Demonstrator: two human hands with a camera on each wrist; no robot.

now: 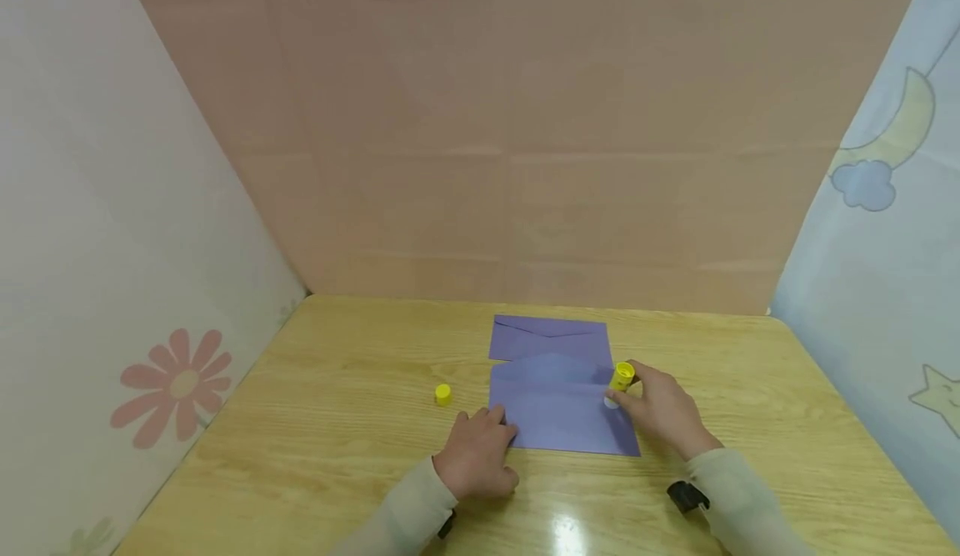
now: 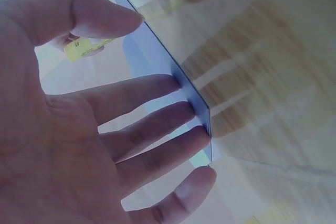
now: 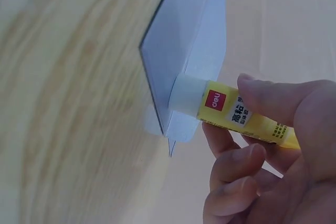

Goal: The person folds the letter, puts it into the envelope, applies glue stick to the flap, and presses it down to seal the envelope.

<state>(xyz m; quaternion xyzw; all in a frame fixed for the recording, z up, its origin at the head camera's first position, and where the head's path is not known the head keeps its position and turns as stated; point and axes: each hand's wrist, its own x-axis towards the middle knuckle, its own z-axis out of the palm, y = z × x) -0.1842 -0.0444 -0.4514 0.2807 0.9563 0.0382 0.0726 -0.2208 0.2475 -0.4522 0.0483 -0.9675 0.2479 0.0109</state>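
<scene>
A purple envelope (image 1: 566,418) with its flap raised toward the back lies in front of me on the table. My left hand (image 1: 480,452) rests on its lower left corner; in the left wrist view the fingers (image 2: 152,116) reach out straight to the envelope's edge. On the right side, my right hand (image 1: 667,410) pinches a yellow glue stick (image 1: 622,377) between thumb and fingers. Its white end (image 3: 186,95) points down, right at the envelope near the flap's fold in the right wrist view. Left of the envelope stands a small yellow cap (image 1: 443,394).
Just behind the open envelope lies a second purple envelope (image 1: 551,339), its flap folded down, partly overlapped by the first one's flap. The wooden table (image 1: 360,356) ends at a brownish backdrop (image 1: 525,164), with patterned white and blue sheets at the sides.
</scene>
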